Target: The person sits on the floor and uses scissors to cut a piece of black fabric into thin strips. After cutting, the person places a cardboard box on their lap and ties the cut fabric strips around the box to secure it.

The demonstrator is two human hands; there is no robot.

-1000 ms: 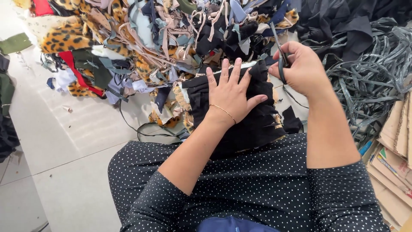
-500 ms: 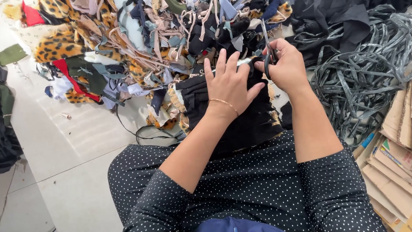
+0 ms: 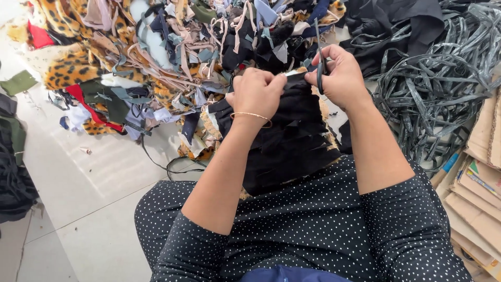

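Observation:
A stack of black fabric pieces (image 3: 292, 141) lies on my lap, cut edges layered like scales. My left hand (image 3: 257, 93), with a thin gold bracelet at the wrist, is closed and pinches the top edge of the black fabric. My right hand (image 3: 340, 78) grips black-handled scissors (image 3: 319, 57), blades pointing up and left toward the spot where the left hand holds the cloth. Both hands meet at the far end of the stack.
A big heap of mixed fabric scraps (image 3: 156, 57), leopard print among them, covers the floor ahead. Grey strapping bands (image 3: 443, 89) tangle at right, flattened cardboard (image 3: 480, 183) lies at the right edge, dark cloth (image 3: 13, 172) at left. Pale tiled floor (image 3: 88, 209) shows left of my legs.
My left hand went from flat with fingers spread on the fabric to closed, pinching its top edge. The right hand with the scissors stayed close beside it.

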